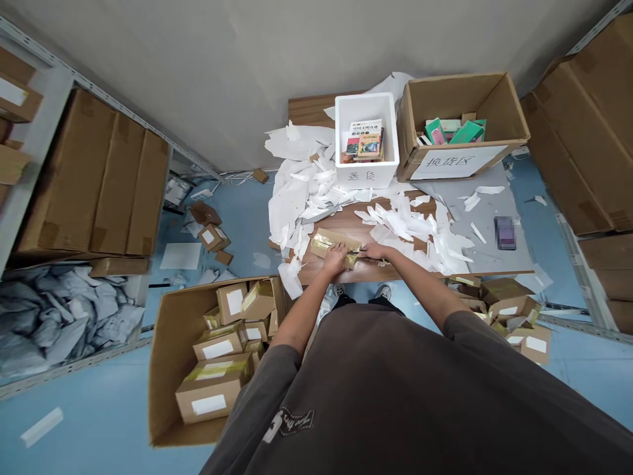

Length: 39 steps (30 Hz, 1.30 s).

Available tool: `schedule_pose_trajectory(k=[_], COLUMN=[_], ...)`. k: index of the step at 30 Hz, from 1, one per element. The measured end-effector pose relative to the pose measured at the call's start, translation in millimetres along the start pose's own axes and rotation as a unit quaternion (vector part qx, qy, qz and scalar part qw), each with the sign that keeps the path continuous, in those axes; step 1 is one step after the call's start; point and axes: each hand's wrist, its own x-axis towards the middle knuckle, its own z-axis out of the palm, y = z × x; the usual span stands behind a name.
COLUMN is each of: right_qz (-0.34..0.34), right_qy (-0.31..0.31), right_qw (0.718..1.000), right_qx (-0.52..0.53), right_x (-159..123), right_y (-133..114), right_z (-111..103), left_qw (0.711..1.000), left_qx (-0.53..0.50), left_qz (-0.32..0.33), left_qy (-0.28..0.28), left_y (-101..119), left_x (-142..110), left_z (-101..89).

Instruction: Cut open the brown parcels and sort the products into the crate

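A small flat cardboard parcel (pixel 324 243) with shiny yellow tape lies near the front edge of the wooden table (pixel 352 223). My left hand (pixel 336 258) grips the parcel from above, its fingers bent against the tape. At the parcel's right side, my right hand (pixel 374 251) is closed around a thin dark knife-like tool (pixel 354 252). The tool's tip lies over the parcel close to my left fingers; its exact contact is too small to tell. Torn white paper scraps (pixel 395 223) lie around and behind both hands.
A white foam box (pixel 366 175) with books and a cardboard box (pixel 462 161) with green packs stand at the table's back. A phone (pixel 505 233) lies right. A large carton (pixel 168 369) of parcels stands left of me, with more parcels (pixel 514 310) on the right. Shelves (pixel 59 86) flank the space.
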Motion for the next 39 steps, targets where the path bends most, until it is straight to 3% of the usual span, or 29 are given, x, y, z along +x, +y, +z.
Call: schedule_pose_trajectory(k=[3, 8, 17, 22, 25, 31, 35, 39], right_qz=[-0.009, 0.03, 0.084, 0.084, 0.082, 0.059, 0.081, 0.047], right_qy=[-0.026, -0.085, -0.065, -0.014, 0.04, 0.18, 0.217, 0.235], right_qw=[0.999, 0.996, 0.994, 0.996, 0.996, 0.981, 0.967, 0.966], right_qx=[-0.035, -0.02, 0.015, -0.022, -0.026, 0.049, 0.109, 0.092], right_x=[4, -16, -41, -63, -75, -85, -91, -93], right_y=[-1, 7, 17, 34, 42, 44, 43, 39], right_z=[3, 6, -1, -5, 5, 42, 59, 68], left_qw=[1.0, 0.999, 0.999, 0.995, 0.996, 0.999, 1.0, 0.998], left_qx=[-0.004, -0.015, -0.028, -0.048, -0.078, 0.001, 0.006, 0.02], left_qz=[0.012, 0.044, 0.032, 0.079, 0.048, 0.029, 0.012, -0.047], left_qy=[-0.006, -0.015, -0.019, -0.03, -0.005, 0.013, -0.022, 0.03], left_y=[-1, 6, 7, 1, -4, -13, -20, -23], left_x=[0, 2, 13, 16, 18, 51, 65, 59], left_z=[3.0, 10.0, 11.4, 6.5, -2.5, -15.2, -13.7, -4.4])
